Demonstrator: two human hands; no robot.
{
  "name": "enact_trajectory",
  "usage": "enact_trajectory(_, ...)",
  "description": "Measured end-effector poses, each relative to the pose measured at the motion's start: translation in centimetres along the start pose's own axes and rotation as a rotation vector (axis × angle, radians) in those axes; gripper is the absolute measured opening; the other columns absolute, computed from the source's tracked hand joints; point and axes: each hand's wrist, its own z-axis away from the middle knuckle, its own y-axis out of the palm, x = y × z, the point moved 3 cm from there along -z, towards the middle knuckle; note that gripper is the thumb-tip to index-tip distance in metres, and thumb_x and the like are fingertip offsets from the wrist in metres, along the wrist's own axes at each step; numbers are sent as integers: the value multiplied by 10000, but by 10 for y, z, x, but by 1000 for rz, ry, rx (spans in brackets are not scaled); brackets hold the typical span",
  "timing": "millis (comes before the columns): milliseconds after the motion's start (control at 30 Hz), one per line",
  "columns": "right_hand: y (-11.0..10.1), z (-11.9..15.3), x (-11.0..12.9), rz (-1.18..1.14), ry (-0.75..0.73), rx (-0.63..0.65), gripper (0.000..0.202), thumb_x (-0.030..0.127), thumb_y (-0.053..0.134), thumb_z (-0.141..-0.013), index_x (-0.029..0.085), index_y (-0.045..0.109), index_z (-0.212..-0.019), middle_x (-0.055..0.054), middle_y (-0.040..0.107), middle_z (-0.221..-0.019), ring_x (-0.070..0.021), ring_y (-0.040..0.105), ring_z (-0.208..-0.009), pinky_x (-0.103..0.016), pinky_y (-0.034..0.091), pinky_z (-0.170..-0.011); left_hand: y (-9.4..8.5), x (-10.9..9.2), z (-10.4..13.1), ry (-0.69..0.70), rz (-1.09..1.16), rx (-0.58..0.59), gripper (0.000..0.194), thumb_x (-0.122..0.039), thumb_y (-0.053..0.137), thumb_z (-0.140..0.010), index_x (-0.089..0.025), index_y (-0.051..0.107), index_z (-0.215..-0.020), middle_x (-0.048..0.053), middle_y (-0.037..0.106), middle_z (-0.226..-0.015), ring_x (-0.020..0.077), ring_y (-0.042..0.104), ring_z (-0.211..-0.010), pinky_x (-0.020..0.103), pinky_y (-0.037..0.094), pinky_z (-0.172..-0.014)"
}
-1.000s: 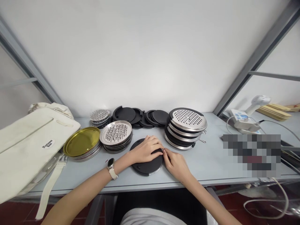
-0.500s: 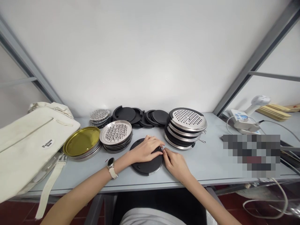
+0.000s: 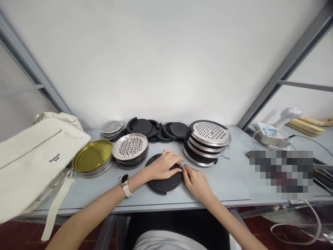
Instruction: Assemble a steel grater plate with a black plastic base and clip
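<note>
- Black disc (image 3: 162,185) with a bright rim showing at lower right: located flat on the grey table (image 3: 234,185), near the front edge.
- Left hand (image 3: 164,166): laid across the disc, thumb and fingers extended to its right rim; whether anything is gripped at the fingertips cannot be told.
- Right hand (image 3: 197,181): curled, fingertips brought together at that same rim; a small part seems pinched, but it is hidden.
- Change over the last second: slight. View is shifted a little; disc and both hands are kept essentially in place.
- Judgement: fine work at the rim is probably unfinished, since neither hand is withdrawn.
- Surroundings: wire loops (image 3: 225,157) are seen projecting from the stack of black and metal discs (image 3: 206,142); perforated metal discs (image 3: 130,147) are piled at left.
</note>
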Motion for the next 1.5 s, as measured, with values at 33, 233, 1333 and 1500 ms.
enact_trajectory(33, 1, 0, 0, 5, -1, -1, 320, 266, 290, -968, 180, 567, -834, -39, 676, -647, -182, 638, -556, -271, 247, -506, 0, 0, 0, 2, -2, 3, 227, -237, 527, -901, -192, 495, -1121, 47, 636, -1048, 202, 544, -1000, 364, 300, -929)
enact_trajectory(233, 2, -1, 1, 31, -3, -9, 320, 269, 278, -970, 176, 561, -854, -41, 677, -651, -184, 641, -558, -270, 245, -495, 1, 0, 0, 2, -14, 24, 154, -250, 504, -915, -185, 516, -1054, 61, 634, -1052, 214, 544, -997, 370, 307, -912)
enact_trajectory(1333, 1, 0, 2, 54, -29, -13, 315, 239, 269, -966, 169, 553, -852, -40, 668, -636, -170, 623, -528, -267, 241, -495, -3, -4, -1, 12, 11, 22, 135, -220, 491, -916, -190, 578, -1015, 44, 616, -994, 186, 540, -954, 364, 296, -933)
enact_trajectory(1500, 2, 0, 1, 54, -29, -11, 316, 237, 268, -968, 167, 560, -871, -44, 679, -654, -172, 630, -542, -271, 239, -501, -3, -4, -1, 12, 18, 29, 154, -222, 484, -914, -196, 556, -1048, 58, 628, -1006, 208, 553, -977, 382, 302, -935)
